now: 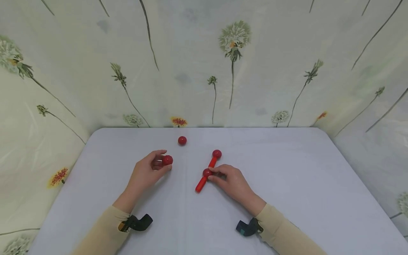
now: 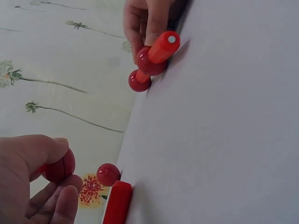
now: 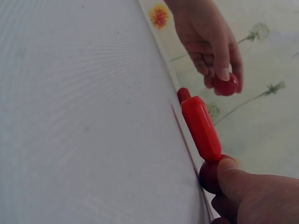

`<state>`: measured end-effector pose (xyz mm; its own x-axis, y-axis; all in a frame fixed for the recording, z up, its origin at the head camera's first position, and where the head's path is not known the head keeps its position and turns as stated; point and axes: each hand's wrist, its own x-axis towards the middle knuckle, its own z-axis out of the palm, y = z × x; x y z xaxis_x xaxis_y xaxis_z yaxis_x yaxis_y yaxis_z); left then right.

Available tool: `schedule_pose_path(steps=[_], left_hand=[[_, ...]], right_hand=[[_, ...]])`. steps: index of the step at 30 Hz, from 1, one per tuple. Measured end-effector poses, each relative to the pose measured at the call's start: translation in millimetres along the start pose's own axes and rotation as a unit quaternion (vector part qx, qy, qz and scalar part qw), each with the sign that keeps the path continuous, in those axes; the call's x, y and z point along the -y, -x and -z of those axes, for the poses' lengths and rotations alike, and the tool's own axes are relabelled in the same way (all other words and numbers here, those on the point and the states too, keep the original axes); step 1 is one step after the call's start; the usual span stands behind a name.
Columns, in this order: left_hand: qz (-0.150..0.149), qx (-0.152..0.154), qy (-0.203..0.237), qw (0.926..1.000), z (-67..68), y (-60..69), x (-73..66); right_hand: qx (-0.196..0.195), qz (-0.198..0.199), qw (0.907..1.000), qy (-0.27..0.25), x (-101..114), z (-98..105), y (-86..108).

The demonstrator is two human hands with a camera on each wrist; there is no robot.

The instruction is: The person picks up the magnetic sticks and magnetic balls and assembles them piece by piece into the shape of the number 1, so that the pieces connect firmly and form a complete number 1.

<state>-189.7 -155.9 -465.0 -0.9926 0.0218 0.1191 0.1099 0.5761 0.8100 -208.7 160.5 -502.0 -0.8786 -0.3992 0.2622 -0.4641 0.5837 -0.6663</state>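
Note:
My left hand pinches a shiny red ball between thumb and fingers, raised off the table in the right wrist view. A bit of red shows behind that ball in the left wrist view, but I cannot tell what it is. My right hand grips the middle ball of a slanting chain. A red faceted stick with a round metal spot in its end joins this ball on the near side. Beyond it, another red stick leads to a far ball.
A loose red ball lies near the back edge of the white table. Another red stick lies near the left hand in the left wrist view. Flower-printed cloth stands behind the table and at its sides.

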Motion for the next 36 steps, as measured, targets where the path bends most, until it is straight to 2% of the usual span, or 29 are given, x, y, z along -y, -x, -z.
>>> schedule_pose_path(steps=[2,4,9,12,20,28,36], left_hand=[[-0.020,0.006,0.005,0.9998,-5.3,5.5,2.6],[-0.026,0.013,0.009,0.9995,-10.8,10.9,4.2],[-0.001,0.025,0.026,0.9994,-22.8,23.5,4.9],[0.011,0.026,0.016,0.9995,-29.1,30.9,5.0],[0.005,0.032,-0.025,0.9992,-42.6,46.8,4.1],[0.000,0.040,-0.057,0.9976,-48.1,56.2,-1.3],[-0.028,0.035,-0.057,0.9974,-49.8,62.5,-6.0]], right_hand=[[0.001,-0.004,1.0000,0.000,-0.2,-0.3,0.1],[0.003,-0.009,1.0000,0.002,-0.4,-0.7,0.1],[0.005,-0.013,0.9999,0.007,-0.5,-2.1,0.8],[0.004,-0.009,0.9999,0.007,-0.2,-3.1,1.3],[0.002,-0.011,0.9999,0.006,0.6,-5.0,3.0],[-0.006,-0.005,0.9999,0.008,0.9,-5.9,3.6],[-0.003,-0.004,0.9999,0.009,0.6,-5.7,3.3]])
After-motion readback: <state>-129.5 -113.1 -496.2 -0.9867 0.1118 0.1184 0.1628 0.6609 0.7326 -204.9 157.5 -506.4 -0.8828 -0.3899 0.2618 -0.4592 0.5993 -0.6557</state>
